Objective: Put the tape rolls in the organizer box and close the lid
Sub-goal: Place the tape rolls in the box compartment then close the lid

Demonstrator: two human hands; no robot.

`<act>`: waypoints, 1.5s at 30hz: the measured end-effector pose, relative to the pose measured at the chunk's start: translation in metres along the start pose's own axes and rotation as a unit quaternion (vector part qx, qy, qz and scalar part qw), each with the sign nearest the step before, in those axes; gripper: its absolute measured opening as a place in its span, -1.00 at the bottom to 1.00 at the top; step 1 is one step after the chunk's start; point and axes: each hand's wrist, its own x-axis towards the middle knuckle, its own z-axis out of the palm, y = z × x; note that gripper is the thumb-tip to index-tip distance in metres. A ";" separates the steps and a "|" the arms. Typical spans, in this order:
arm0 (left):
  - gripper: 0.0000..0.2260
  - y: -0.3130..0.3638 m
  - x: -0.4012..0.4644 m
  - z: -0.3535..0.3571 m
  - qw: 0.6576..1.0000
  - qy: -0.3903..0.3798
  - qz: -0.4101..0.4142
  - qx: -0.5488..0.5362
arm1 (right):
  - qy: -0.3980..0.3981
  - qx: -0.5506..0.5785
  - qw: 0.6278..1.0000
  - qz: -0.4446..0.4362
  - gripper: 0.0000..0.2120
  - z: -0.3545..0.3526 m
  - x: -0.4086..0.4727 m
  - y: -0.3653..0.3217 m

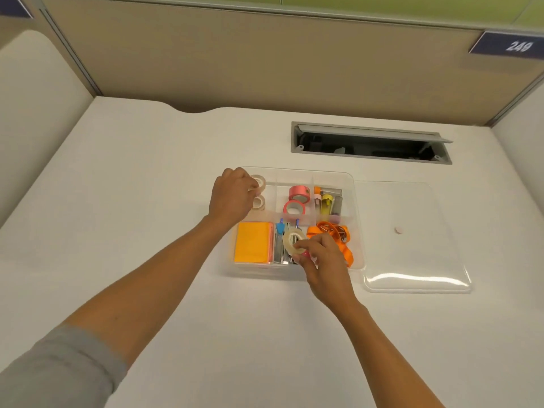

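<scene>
A clear plastic organizer box point(357, 222) sits open on the white desk, split into compartments. My left hand point(231, 195) holds a pale tape roll point(259, 182) over the back left compartment, above another pale roll point(259, 202). Two pink tape rolls point(298, 193) point(294, 208) lie in the back middle compartment. My right hand point(319, 254) pinches a clear tape roll point(291, 241) above the front middle compartment. The clear lid point(412, 231) lies flat on the desk, right of the box.
Orange sticky notes point(253, 245) fill the front left compartment, and orange ribbon with clips point(338, 234) fills the front right. Markers point(326, 201) stand in the back right. An open cable slot point(371, 142) is behind the box. Partition walls surround the desk.
</scene>
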 end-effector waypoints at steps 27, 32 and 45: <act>-0.83 -0.002 0.046 0.046 0.970 -0.156 0.005 0.186 | -0.026 0.017 0.999 0.027 -0.78 0.002 0.011 -0.002; -0.80 -0.004 0.045 0.047 0.970 -0.158 0.017 0.182 | -0.026 0.012 0.999 0.031 -0.78 0.005 0.012 -0.004; -0.84 0.007 0.048 0.048 0.975 -0.142 -0.014 0.173 | -0.033 0.016 0.999 0.029 -0.78 0.007 0.010 0.002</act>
